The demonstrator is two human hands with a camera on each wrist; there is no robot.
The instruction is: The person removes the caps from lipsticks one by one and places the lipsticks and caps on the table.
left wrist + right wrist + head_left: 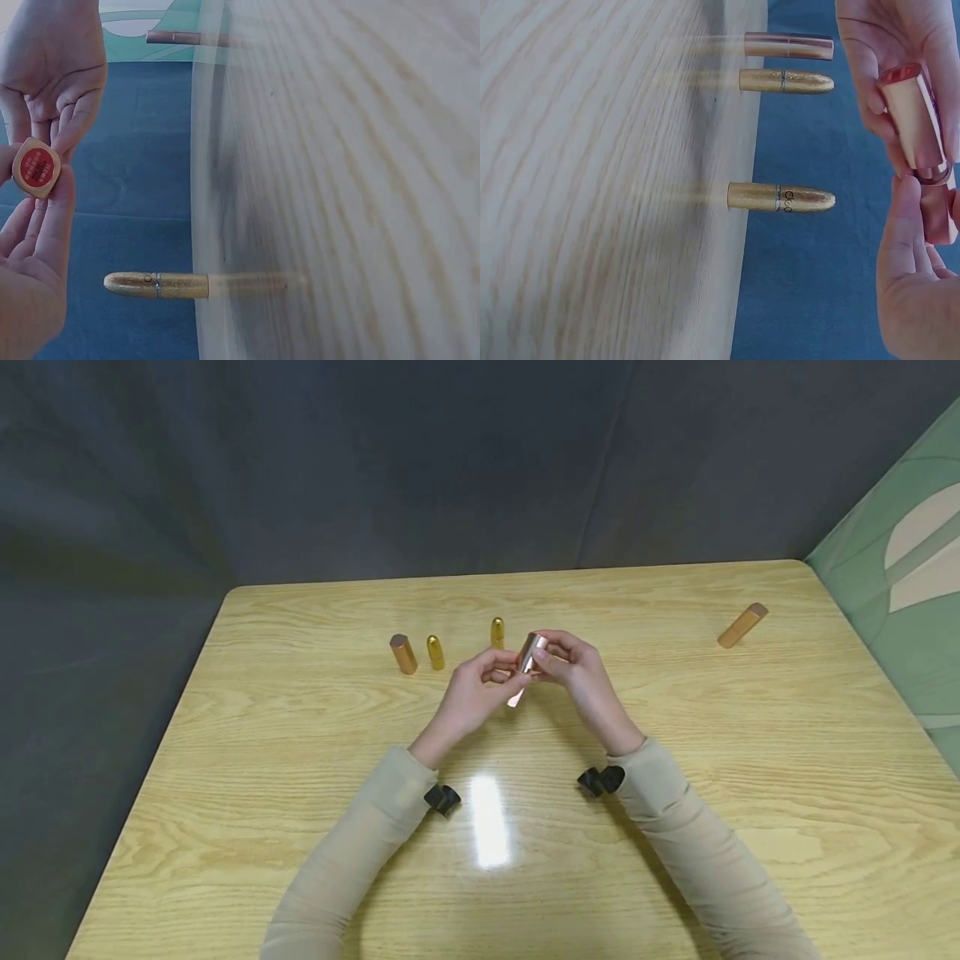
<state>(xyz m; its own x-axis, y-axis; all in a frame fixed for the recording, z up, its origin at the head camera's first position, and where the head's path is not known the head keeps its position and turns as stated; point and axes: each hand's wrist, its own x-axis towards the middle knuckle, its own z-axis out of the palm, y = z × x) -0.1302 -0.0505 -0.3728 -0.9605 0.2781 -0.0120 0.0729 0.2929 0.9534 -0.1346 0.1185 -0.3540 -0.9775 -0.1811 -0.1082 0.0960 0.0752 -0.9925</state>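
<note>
Above the middle of the counter [300, 760], the left hand [472, 691] pinches one part of a rose-gold lipstick [913, 116], the right hand [585, 675] the other. Its glossy case is probably light, stiff, rather slippery; firm fingertips should hold its sides.

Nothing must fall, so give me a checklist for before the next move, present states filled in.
Left hand grips rose-gold tube: ok.
Right hand grips its other end: ok.
Rose-gold tube fully closed: not ok; inner ring shows at the joint.
Left gold tube and right gold tube upright: ok.
Left copper tube and far-right copper tube upright: ok.
Contents undamaged: cannot tell; hidden inside.
</note>
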